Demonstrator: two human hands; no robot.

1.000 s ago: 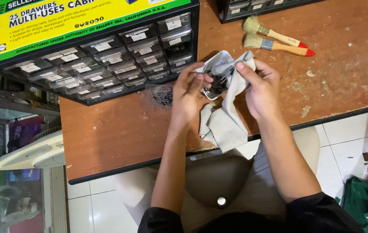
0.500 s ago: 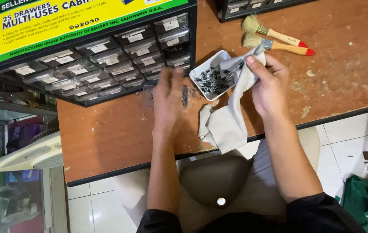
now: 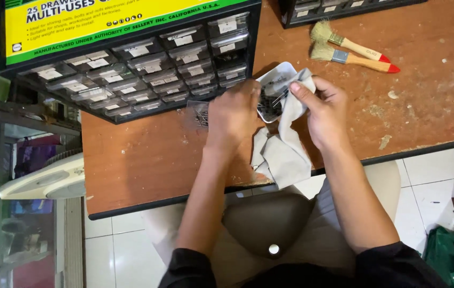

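A small white plastic tray (image 3: 280, 74) holding a heap of small dark metal parts (image 3: 267, 102) is seen on the reddish-brown wooden worktop (image 3: 147, 154), just in front of the black multi-drawer parts cabinet (image 3: 136, 69). The tray is tilted, and its long axis runs diagonally, from its upper-right corner near the cabinet's edge down toward the lower left, where it is covered by the left hand (image 3: 233, 113).

A pale grey cloth (image 3: 283, 152) is draped over the tray's right rim and hangs down past the near edge of the worktop. The cloth is pinched at its upper end by the thumb and forefinger of the right hand (image 3: 323, 109), which rests just right of the tray; the remaining fingers are curled loosely beneath.

The left hand is laid palm down over the tray's left end, fingers bent toward the parts. Whether anything is grasped under them cannot be told, as the fingertips are hidden and slightly blurred. A small clear plastic drawer (image 3: 201, 113) lies on the worktop just left of that hand, apparently touching it.

Two wooden-handled brushes with red tips (image 3: 357, 53) lie side by side further back on the right, well apart from the hands, bristles pointing left. A second dark cabinet (image 3: 344, 8) is noted at the top edge.
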